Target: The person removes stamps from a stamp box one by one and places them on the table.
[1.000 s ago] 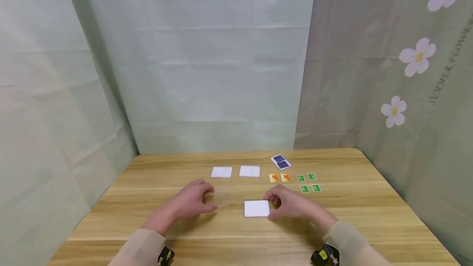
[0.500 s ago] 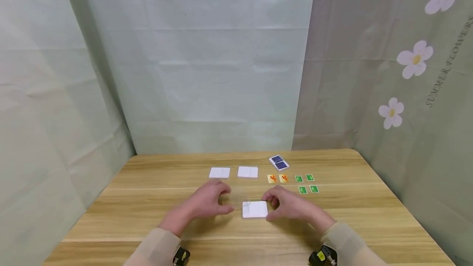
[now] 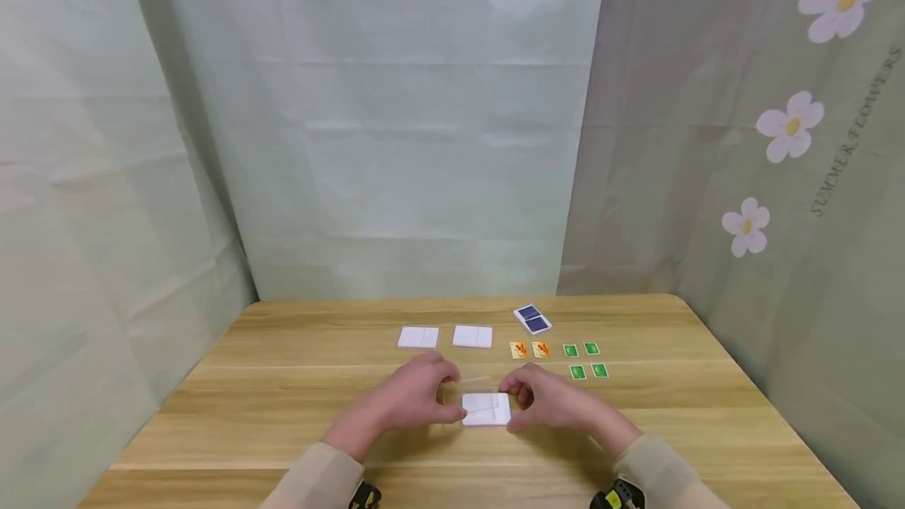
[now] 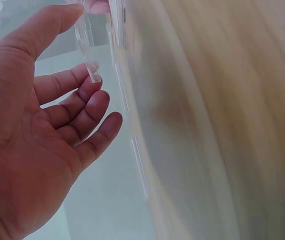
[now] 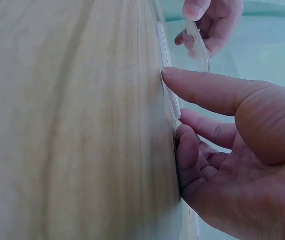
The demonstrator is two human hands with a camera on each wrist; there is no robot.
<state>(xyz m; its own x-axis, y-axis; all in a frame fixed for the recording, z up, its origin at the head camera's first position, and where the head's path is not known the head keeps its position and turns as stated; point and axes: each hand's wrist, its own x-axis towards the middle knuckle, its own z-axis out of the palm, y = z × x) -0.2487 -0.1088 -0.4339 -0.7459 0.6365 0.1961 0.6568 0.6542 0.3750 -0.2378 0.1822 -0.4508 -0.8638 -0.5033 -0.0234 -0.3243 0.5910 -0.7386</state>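
Observation:
My left hand point(image 3: 415, 393) pinches a clear plastic cover point(image 4: 84, 45) by its edges, thumb on one side and fingertips on the other. The see-through piece is tilted above the left part of a white card stack point(image 3: 486, 416), apart from the table; its outline is hard to make out in the head view. On the stack's right side, my right hand point(image 3: 550, 400) grips the edges between thumb and fingers. In the right wrist view the stack point(image 5: 168, 75) lies flat on the wood, and the cover point(image 5: 200, 47) shows beyond it.
Behind the hands lie two white card stacks point(image 3: 418, 337) point(image 3: 472, 337) and a tilted dark-blue-and-white card point(image 3: 533, 319). Two orange picture tiles point(image 3: 518, 349) and several green tiles point(image 3: 578, 372) sit to the right on the wooden table point(image 3: 283, 383). Curtains enclose the table.
My left hand has moved right with the clear cover, bringing it over the white card stack. The right hand stays at the stack's right edge. The head view has shifted slightly.

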